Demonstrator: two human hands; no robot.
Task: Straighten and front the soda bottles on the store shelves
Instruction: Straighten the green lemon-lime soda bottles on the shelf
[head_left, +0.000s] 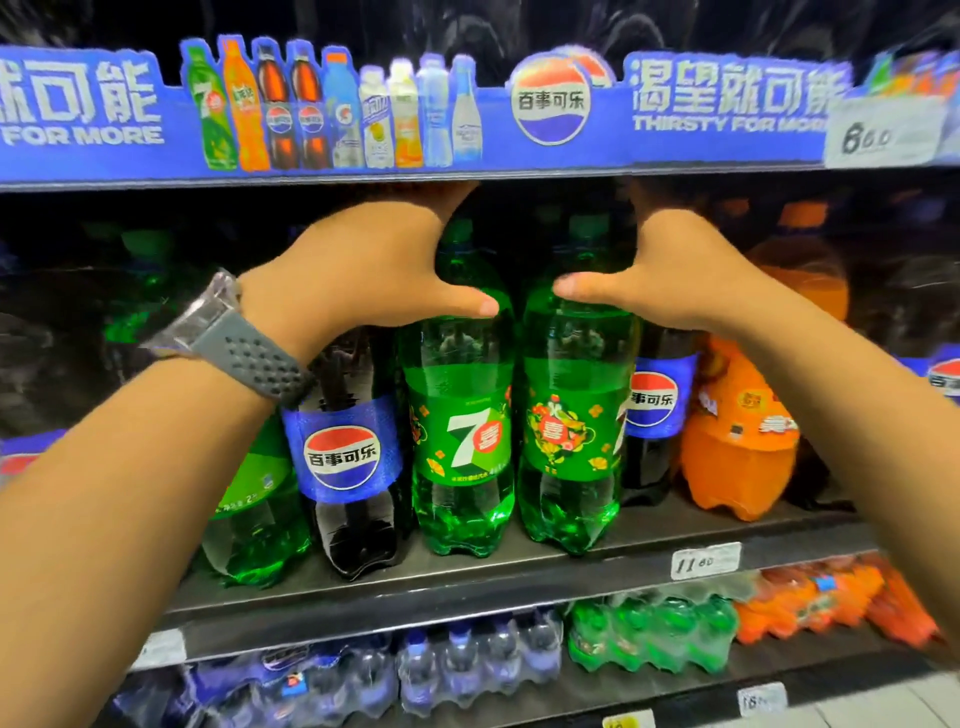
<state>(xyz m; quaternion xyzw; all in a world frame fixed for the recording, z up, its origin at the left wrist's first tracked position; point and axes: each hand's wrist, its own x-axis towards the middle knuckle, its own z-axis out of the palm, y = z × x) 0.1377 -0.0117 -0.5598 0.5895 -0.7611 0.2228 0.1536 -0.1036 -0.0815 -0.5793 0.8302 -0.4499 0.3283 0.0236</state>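
View from the person's head, looking at a store shelf of large soda bottles. Two green bottles stand upright side by side, touching or nearly so, at the front edge of the middle shelf (467, 577), straight ahead of the person and between both forearms. The left hand (363, 270) grips the shoulder of the left green bottle (457, 415), thumb laid across the front and fingers reaching round behind the neck, where the shelf above hides them. The right hand (670, 270) holds the right green bottle (571, 415) the same way, mirrored. Each hand sits above its own bottle's label, so a twist about the upright axis is what the grip allows. The left green bottle shows its white "7" logo square to the aisle. The right green bottle is turned, showing a flower pattern, with the logo only peeking at the label's right edge; it probably needs rotating. Both are full, glossy and green-capped. A dark cola bottle (343, 452) stands just left, an orange bottle (737, 426) to the right.
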